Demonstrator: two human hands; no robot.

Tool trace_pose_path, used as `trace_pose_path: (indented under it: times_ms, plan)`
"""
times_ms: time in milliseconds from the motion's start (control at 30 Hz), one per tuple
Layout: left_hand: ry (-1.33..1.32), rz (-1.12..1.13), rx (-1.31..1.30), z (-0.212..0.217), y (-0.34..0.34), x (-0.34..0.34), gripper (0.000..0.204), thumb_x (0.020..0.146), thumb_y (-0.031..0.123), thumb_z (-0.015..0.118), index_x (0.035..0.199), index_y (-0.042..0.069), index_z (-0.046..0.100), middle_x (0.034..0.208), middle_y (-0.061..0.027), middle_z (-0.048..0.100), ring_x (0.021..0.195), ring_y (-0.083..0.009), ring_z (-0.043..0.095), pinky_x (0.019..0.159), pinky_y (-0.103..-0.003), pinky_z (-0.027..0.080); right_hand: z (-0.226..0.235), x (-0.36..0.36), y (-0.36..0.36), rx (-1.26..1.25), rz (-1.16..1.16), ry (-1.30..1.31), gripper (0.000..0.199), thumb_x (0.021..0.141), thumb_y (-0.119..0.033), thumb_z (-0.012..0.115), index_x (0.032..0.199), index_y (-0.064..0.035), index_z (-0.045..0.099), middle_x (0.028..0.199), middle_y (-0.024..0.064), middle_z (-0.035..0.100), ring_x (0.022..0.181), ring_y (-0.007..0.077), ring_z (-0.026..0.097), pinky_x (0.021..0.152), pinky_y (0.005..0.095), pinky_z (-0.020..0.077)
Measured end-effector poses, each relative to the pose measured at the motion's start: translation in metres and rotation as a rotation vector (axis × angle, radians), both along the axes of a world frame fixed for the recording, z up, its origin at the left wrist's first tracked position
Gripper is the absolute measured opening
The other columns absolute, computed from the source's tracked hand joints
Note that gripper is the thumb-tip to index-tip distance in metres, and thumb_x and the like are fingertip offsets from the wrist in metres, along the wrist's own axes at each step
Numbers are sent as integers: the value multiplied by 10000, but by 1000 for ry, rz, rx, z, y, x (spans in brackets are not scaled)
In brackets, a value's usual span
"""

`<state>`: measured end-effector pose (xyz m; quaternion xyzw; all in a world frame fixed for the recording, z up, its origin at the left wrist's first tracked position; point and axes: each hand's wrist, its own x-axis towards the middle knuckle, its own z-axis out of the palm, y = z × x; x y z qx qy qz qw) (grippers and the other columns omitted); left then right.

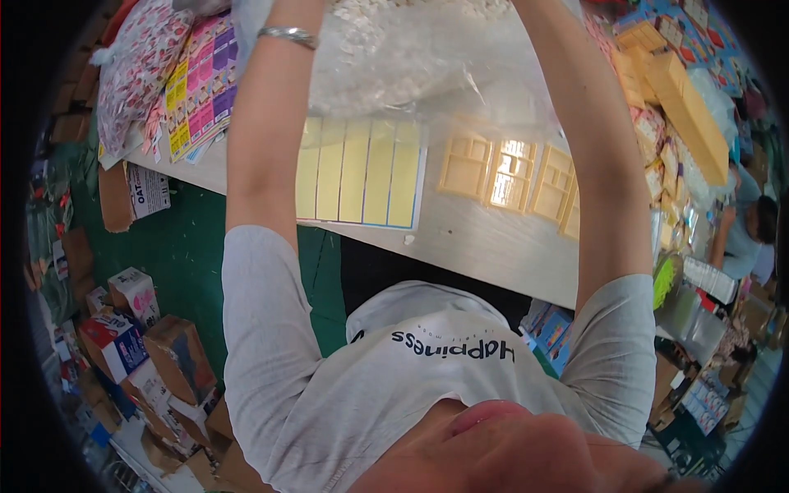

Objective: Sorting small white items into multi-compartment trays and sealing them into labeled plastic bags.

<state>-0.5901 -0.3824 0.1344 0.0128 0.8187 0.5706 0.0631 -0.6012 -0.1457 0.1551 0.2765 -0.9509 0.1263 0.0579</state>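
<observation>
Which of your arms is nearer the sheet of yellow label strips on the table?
Left. The left forearm runs along the sheet of yellow label strips, at its left edge; the right forearm rises well to its right.

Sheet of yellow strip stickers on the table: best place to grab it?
Probably the near edge of the sticker sheet, coming from the person's side: it lies flat by the table edge, with the clear plastic bag hanging over its far end.

A packing workroom — a long table (485,238) strewn with sticker sheets (362,172), beige plastic frames (509,172) and bagged goods (140,66), cardboard boxes (156,345) heaped on the green floor (189,246).
</observation>
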Motion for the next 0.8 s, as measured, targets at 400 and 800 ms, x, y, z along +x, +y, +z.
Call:
trace_pose_path:
  times_ms: [400,800]
  plan:
    - [-100,-628,38,-44,136,326,158,991,178,615,1008,26,653,875,-133,644,710,-252,614,629,-320,505,15,320,173,-1128,-32,-884,253,1031,-223,576,1170,-41,683,772,-40,577,539,3,433,437,171,307]
    - [679,-120,-468,-122,174,352,283,881,104,729,1155,73,667,1112,-99,649,1026,-289,636,816,-389,549,-145,362,132,-455,-69,-75,313,877,-8,685,1168,-125,680,1045,96,667,797,279,668,661,370,546]
